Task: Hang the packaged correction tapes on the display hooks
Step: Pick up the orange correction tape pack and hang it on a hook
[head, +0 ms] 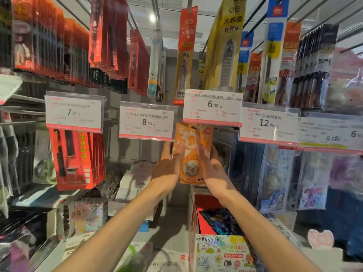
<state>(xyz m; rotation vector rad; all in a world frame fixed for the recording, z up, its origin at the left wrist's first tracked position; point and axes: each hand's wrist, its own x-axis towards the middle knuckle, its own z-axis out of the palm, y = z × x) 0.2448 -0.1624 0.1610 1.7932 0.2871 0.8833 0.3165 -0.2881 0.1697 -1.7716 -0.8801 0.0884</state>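
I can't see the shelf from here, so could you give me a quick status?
Both hands, left hand and right hand, flat against orange correction tape pack. Pack top under 6.00 price tag; hook hidden.

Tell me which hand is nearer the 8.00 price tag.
Left. The left hand sits just under the 8.00 tag; the right hand is farther right, across the orange pack.

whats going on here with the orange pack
A person is stocking a stationery display. Both hands, left hand and right hand, hold an orange correction tape pack from either side, raised just under the 6.00 price tag. Whether its hole is on the hook yet cannot be seen.
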